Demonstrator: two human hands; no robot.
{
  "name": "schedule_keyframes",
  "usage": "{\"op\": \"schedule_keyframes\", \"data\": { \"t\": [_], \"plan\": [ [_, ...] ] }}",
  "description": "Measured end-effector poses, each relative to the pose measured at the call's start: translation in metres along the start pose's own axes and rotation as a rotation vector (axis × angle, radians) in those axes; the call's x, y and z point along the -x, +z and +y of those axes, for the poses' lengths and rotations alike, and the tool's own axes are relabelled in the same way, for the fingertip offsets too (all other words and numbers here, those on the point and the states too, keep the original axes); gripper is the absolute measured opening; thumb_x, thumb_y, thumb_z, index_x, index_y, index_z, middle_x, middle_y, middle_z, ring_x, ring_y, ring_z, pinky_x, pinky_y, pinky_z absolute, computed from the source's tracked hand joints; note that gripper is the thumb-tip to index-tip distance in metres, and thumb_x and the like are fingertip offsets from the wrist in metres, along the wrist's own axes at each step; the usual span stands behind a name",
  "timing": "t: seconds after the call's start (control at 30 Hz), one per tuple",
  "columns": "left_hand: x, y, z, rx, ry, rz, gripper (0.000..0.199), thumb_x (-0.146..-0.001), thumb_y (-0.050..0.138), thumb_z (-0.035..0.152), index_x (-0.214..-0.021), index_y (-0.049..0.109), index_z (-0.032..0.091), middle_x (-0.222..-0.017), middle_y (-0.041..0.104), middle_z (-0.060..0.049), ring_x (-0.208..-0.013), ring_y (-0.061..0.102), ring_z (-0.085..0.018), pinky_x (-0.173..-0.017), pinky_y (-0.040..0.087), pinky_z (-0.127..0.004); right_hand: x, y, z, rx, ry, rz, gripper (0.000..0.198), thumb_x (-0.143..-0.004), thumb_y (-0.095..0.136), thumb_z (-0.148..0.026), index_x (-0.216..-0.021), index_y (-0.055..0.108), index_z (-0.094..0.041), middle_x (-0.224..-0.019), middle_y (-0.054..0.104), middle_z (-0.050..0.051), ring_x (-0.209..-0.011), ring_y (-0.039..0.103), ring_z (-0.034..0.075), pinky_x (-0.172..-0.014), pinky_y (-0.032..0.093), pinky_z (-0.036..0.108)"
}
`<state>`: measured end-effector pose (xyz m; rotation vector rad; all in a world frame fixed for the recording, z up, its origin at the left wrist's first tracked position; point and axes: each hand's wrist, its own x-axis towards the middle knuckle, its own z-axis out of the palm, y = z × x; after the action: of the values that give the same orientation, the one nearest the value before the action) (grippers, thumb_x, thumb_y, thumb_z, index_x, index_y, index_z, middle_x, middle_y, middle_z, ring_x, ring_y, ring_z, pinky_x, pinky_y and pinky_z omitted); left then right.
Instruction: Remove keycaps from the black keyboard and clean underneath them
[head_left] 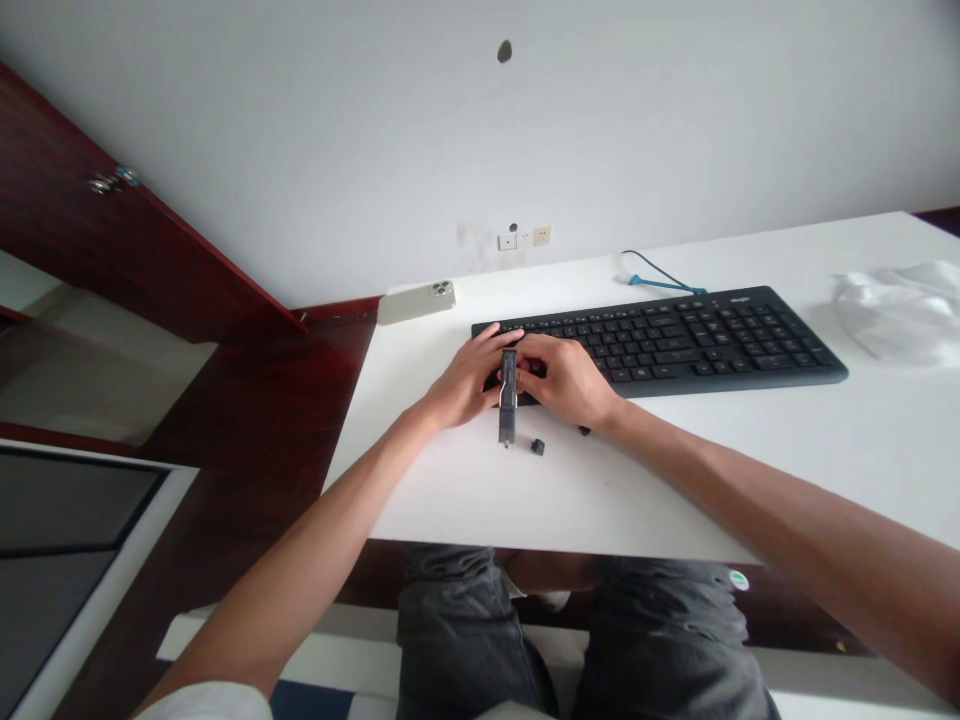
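My left hand point(469, 380) rests on the left end of a black keyboard point(645, 340), fingers stretched out over the keys and thumb near the front edge. Beside it, my right hand point(566, 375) has its fingers curled together in a pinch; what sits between the fingertips is hidden. A narrow dark-grey piece with thin metal wires along its sides point(508, 400) shows between the two hands, its lower end over the white desk. Whether a hand holds it is not clear. A small black keycap point(538, 447) lies on the desk just in front.
Another small dark piece point(584, 431) lies under my right wrist. A phone point(417, 302) is at the desk's back left. Behind the keyboard are a blue tie point(667, 285) and a thin cable. Crumpled white plastic point(907, 310) lies on the right; wall sockets point(525, 238) are behind.
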<state>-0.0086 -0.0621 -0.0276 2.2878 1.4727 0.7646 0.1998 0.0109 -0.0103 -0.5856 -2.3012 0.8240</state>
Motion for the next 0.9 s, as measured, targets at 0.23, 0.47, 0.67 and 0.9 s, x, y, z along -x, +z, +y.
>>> {"op": "schedule_keyframes", "data": {
  "t": [0.23, 0.47, 0.67, 0.9],
  "plan": [
    [0.0011, -0.0079, -0.0038, 0.18, -0.015, 0.072, 0.013, -0.092, 0.08, 0.034, -0.089, 0.074, 0.024, -0.146, 0.068, -0.009, -0.158, 0.043, -0.032, -0.134, 0.033, -0.061, -0.0018, -0.0077, -0.0041, 0.001, 0.052, -0.185, 0.013, -0.097, 0.058, -0.022, -0.089, 0.068, -0.019, -0.069, 0.055, -0.003, -0.06, 0.042, 0.013, -0.061, 0.027, 0.03],
    [0.0019, -0.0084, -0.0023, 0.192, -0.041, 0.076, 0.014, -0.09, 0.082, 0.033, -0.087, 0.075, 0.022, -0.144, 0.069, -0.011, -0.159, 0.042, -0.033, -0.132, 0.034, -0.062, -0.0009, -0.004, -0.004, 0.007, 0.057, -0.146, 0.019, -0.098, 0.054, -0.017, -0.095, 0.073, -0.019, -0.082, 0.067, 0.004, -0.07, 0.054, 0.016, -0.067, 0.034, 0.03],
    [0.0026, -0.0086, -0.0021, 0.197, -0.032, 0.083, 0.014, -0.091, 0.082, 0.033, -0.101, 0.08, 0.025, -0.145, 0.069, -0.011, -0.159, 0.042, -0.033, -0.13, 0.036, -0.064, 0.0001, -0.0032, -0.0034, 0.033, 0.044, -0.122, 0.018, -0.097, 0.056, -0.018, -0.09, 0.073, -0.019, -0.076, 0.06, 0.002, -0.067, 0.05, 0.016, -0.065, 0.032, 0.03],
    [0.0012, -0.0101, 0.0017, 0.198, -0.039, 0.07, 0.013, -0.092, 0.081, 0.034, -0.089, 0.075, 0.023, -0.144, 0.07, -0.01, -0.158, 0.045, -0.032, -0.132, 0.032, -0.065, -0.0013, -0.0081, -0.0003, -0.138, 0.07, -0.049, 0.021, -0.101, 0.052, -0.023, -0.089, 0.069, -0.02, -0.079, 0.063, 0.002, -0.069, 0.051, 0.016, -0.066, 0.037, 0.03]
  ]
}}
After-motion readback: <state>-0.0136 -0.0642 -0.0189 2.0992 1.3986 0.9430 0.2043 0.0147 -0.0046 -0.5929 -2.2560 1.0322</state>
